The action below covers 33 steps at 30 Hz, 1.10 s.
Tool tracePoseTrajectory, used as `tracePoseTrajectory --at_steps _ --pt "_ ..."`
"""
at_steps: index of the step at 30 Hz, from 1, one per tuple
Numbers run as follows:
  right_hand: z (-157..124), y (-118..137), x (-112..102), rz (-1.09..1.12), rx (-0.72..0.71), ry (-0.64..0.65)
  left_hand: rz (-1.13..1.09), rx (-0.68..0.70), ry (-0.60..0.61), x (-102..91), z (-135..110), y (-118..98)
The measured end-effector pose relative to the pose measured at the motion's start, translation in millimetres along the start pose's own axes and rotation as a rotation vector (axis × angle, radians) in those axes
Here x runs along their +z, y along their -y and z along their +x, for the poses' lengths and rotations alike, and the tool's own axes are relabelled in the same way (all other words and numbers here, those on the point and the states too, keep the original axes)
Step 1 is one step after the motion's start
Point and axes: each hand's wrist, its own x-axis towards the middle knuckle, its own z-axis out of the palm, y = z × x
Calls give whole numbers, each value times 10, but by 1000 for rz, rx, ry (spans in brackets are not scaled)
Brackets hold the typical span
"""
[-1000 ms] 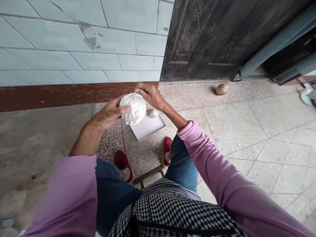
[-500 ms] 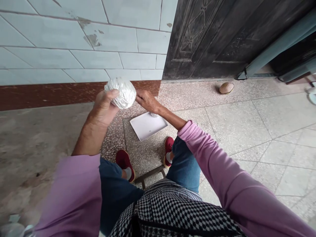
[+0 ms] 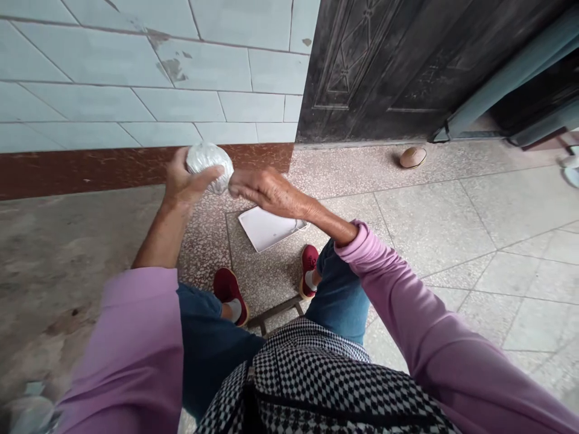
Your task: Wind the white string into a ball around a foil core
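Observation:
My left hand (image 3: 183, 184) grips a shiny white ball of wound strand (image 3: 205, 163), with the thumb lying across its front. Close against the ball's right side is my right hand (image 3: 271, 190), its fingers curled together and slightly blurred. Whatever those fingers pinch is hidden or too thin to make out. Below the hands, a shallow white tray (image 3: 266, 232) lies on the floor. The right hand and wrist cover part of its far edge, where a thin dark line shows near the corner.
A tiled wall (image 3: 104, 66) with a brown base strip stands ahead, beside a dark carved door (image 3: 362, 72). On the doorstep lies a round tan object (image 3: 412, 158). Red shoes (image 3: 228, 292) rest on the speckled floor, with a dark bar frame (image 3: 275, 314) between the legs.
The ball and my left hand have shifted slightly left, and the thumb has come further across the ball. My right hand has moved left and turned, now covering the roundish thing seen at the tray's corner.

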Motion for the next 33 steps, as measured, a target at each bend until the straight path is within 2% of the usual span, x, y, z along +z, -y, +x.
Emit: tracePoseTrajectory --at_steps 2,5,8,11,15,21,24,29,33 --pt "0 -87 -206 -51 -8 -116 44 3 127 30 -123 -52" --pt "-5 -204 -434 -82 74 -244 -46 -3 347 135 -317 -127" --pt "0 -266 -525 -31 187 -287 -209 -55 533 285 -465 -152" --pt "25 -281 -517 66 280 -286 -386 -119 612 408 -533 -152" --pt "99 -349 -437 139 314 -301 -565 -118 649 448 -541 -191" --pt "238 -637 -255 167 224 -365 -577 -118 637 428 -567 -291" --pt "256 -713 -196 154 230 -380 -605 -111 623 465 -607 -312" --pt "272 -721 -195 129 292 -357 -528 -114 535 536 -638 -293" --pt "343 -708 -140 149 347 -284 -561 -92 417 518 -541 -298"
